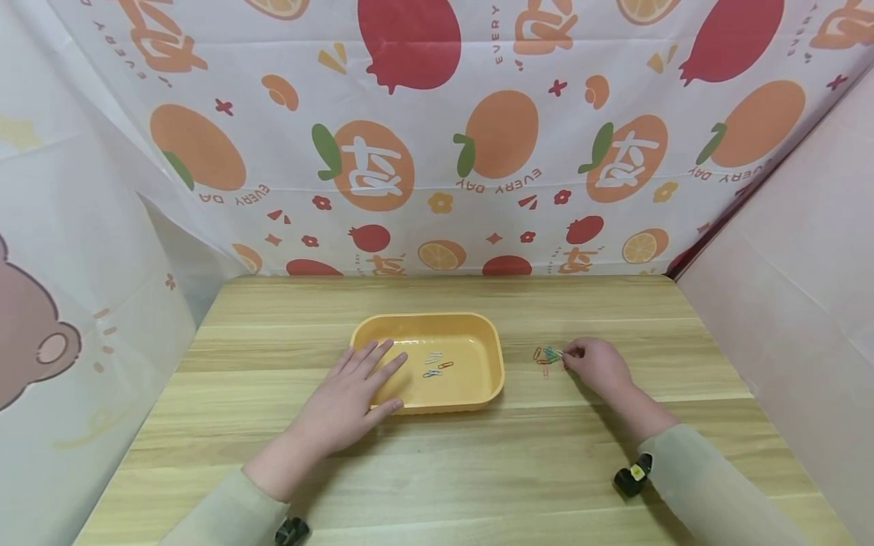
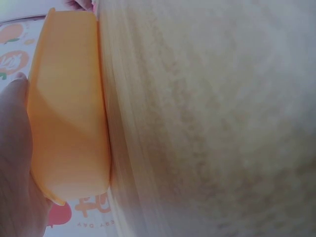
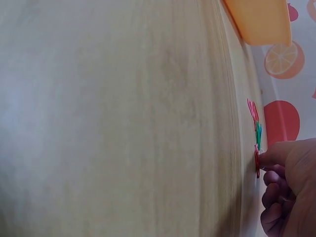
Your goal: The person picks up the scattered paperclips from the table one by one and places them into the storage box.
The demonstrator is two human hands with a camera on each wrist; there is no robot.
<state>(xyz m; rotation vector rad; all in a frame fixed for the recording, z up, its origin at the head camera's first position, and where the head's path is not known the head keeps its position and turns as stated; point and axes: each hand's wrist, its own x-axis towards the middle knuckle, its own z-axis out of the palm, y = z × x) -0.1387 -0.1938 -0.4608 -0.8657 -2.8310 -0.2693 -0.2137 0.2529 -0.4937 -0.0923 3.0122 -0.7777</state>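
Observation:
A yellow-orange plastic tray (image 1: 486, 379) sits on the table with several paper clips (image 1: 434, 358) lying inside. My left hand (image 1: 348, 394) rests over its left end, fingers spread and straight across the rim; in the left wrist view the thumb lies along the tray's upper edge. To the right of the tray is a small pile of coloured paper clips (image 1: 544, 356), orange, red, green, blue and pink. My right hand (image 1: 601, 369) is at the pile's right side, thumb and forefinger pinching a pale paper clip (image 1: 559, 353). Its other fingers are curled under.
The wood-grain table (image 1: 444, 485) extends in front of the tray and out to both sides. A fruit-printed cloth (image 1: 437, 152) hangs behind its far edge, with pale cloth walls (image 1: 806, 250) on the left and right. Each wrist wears a small black camera (image 1: 631, 478).

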